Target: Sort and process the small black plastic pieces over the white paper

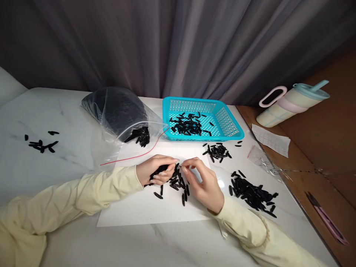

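My left hand (152, 168) is curled round a bunch of small, elongated black pieces (160, 171), which show between its fingers. Close by on the right, my right hand (204, 182) has thumb and forefinger pinched together near the left fingertips; what sits in that pinch, if anything, is too small to make out. Beneath both hands, loose black pieces (175, 182) of the same kind lie on a white sheet (125, 213). Behind them stands a turquoise plastic basket (235, 134) with more pieces inside.
A clear zip bag (111, 129) full of black pieces lies open at back left. Further piles (251, 193) of pieces sit to the right, a few (41, 145) far left. On the right are a tumbler (292, 105), paper slip (272, 140), small plastic bag (260, 159) and pink-handled scissors (326, 218).
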Motion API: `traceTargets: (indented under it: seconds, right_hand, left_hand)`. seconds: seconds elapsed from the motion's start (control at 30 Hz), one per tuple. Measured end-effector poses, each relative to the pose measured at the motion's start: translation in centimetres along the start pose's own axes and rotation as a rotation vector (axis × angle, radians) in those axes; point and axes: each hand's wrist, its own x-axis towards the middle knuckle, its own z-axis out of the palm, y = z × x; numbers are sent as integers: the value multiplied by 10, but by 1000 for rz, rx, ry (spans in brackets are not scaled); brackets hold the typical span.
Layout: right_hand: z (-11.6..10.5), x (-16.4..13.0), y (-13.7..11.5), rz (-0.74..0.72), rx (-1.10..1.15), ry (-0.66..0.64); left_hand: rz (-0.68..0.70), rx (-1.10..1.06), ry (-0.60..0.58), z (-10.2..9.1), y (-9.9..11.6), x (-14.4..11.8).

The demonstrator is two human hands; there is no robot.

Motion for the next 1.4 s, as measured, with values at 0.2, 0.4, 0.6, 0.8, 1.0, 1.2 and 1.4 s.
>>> traceTargets:
  seconds: [0.2,0.4,0.6,0.8,1.0,1.2,1.4]
  right_hand:
    - [-37,16,0,-111,-192,-585]
    - [-35,18,12,-122,-93,-775]
    - [-28,20,22,-93,2,-721]
    - [-39,14,10,42,71,-533]
    - [-47,32,-6,242,285,-639]
    - [-50,62,-16,244,208,-860]
    - [-46,72,-17,256,108,-974]
  left_hand:
    - [-37,-18,12,0,2,0]
    - [-34,-21,-11,-3,1,2]
    - [-24,16,4,-1,0,0]
    - [13,198,48,6,-4,-4]
    - [14,303,34,8,-7,-4]
    - [1,295,-10,7,-5,-3]
    - [-35,246,-38,4,-3,-4]
